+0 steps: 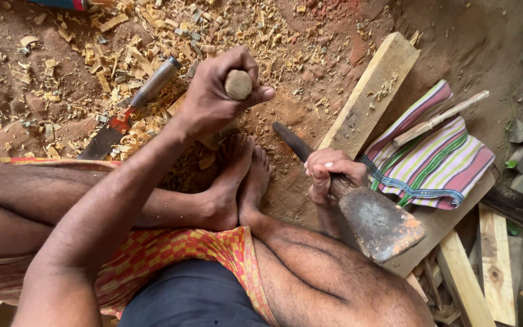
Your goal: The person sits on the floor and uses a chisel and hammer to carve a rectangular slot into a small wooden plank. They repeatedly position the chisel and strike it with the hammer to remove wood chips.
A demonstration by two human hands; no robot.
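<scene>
My left hand (216,91) is closed around a round wooden piece (238,84), held upright over the ground in front of my crossed feet (237,181). My right hand (328,172) grips the dark wooden handle of an adze-like tool; its broad rusty metal blade (379,224) points toward my right knee, and the handle's end (289,139) sticks out toward the wooden piece. The lower end of the wooden piece is hidden by my left hand.
Wood chips (122,54) cover the dirt floor. A chisel with a metal-capped handle (131,109) lies at left. A long plank (370,91), a striped cloth (437,157) with a stick-like tool (440,118) on it, and wood offcuts (494,266) lie at right.
</scene>
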